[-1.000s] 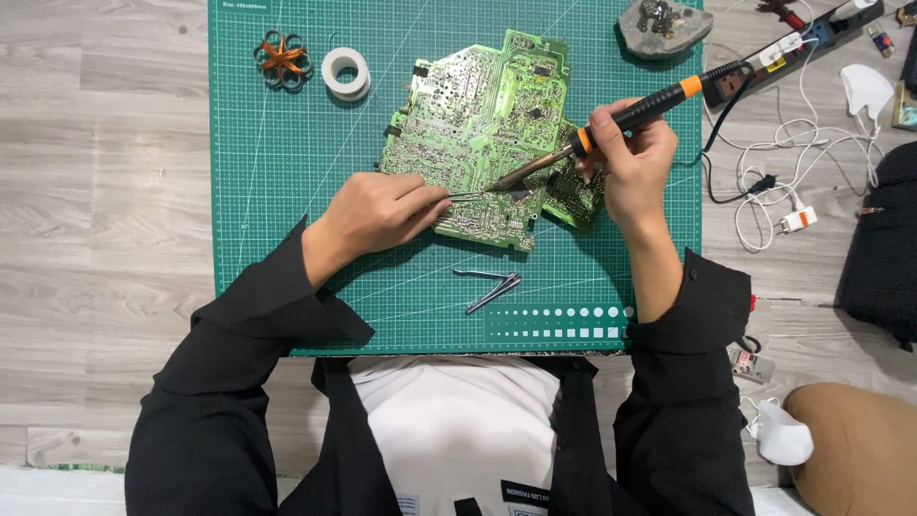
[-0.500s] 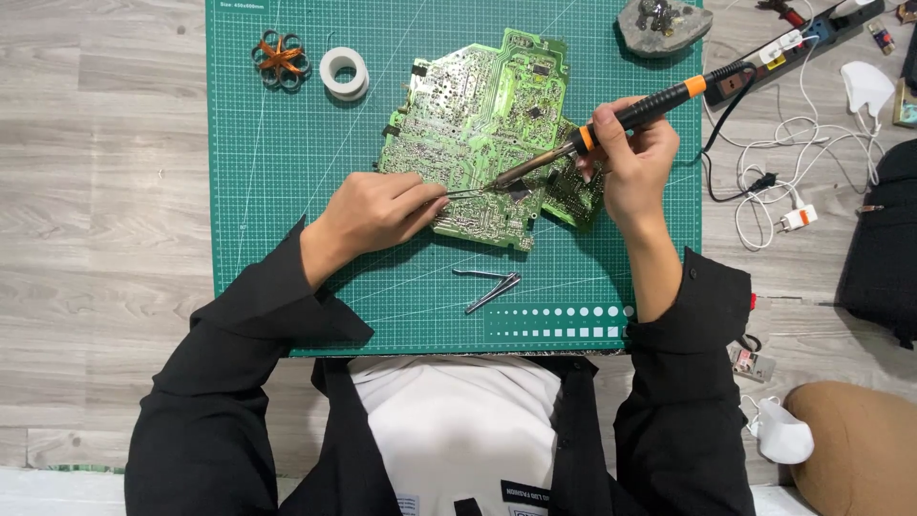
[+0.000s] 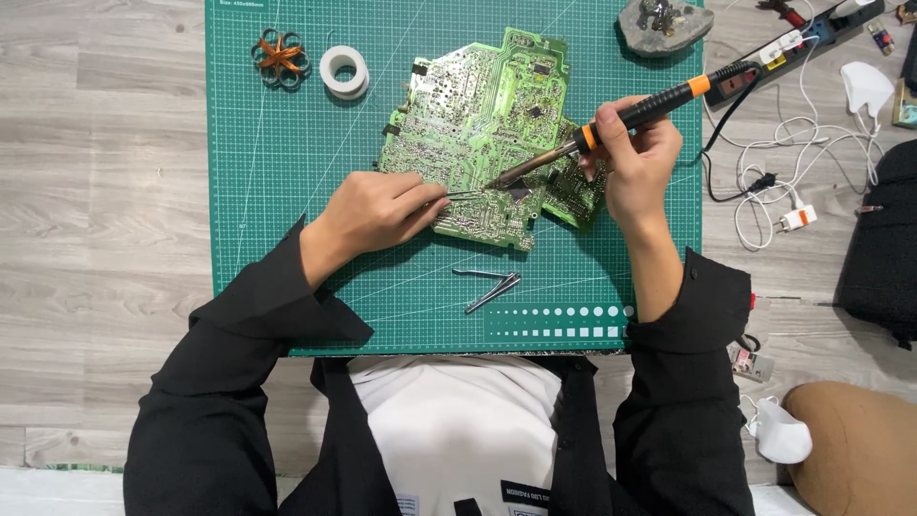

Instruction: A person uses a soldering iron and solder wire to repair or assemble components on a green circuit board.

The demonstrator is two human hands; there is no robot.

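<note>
Here, the right hand (image 3: 635, 162) grips a soldering iron (image 3: 611, 124), tip on a green circuit board (image 3: 478, 115); the left hand (image 3: 373, 212) pinches tweezers (image 3: 458, 196) beside it.

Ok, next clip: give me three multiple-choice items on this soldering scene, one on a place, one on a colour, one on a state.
1. Where do the spare tweezers lie?
A. on the green mat below the circuit board
B. on the wooden floor
C. on the board

2. What colour is the soldering iron handle?
A. blue and white
B. black and orange
C. all red

3. What is the left hand doing?
A. resting flat on the mat
B. pinching a thin metal tool against the board
C. holding the tape roll

Answers: 1 A, they lie on bare mat near its lower edge. 2 B, black grip with orange bands in the right hand. 3 B, the tool's tip meets the iron's tip.
</note>
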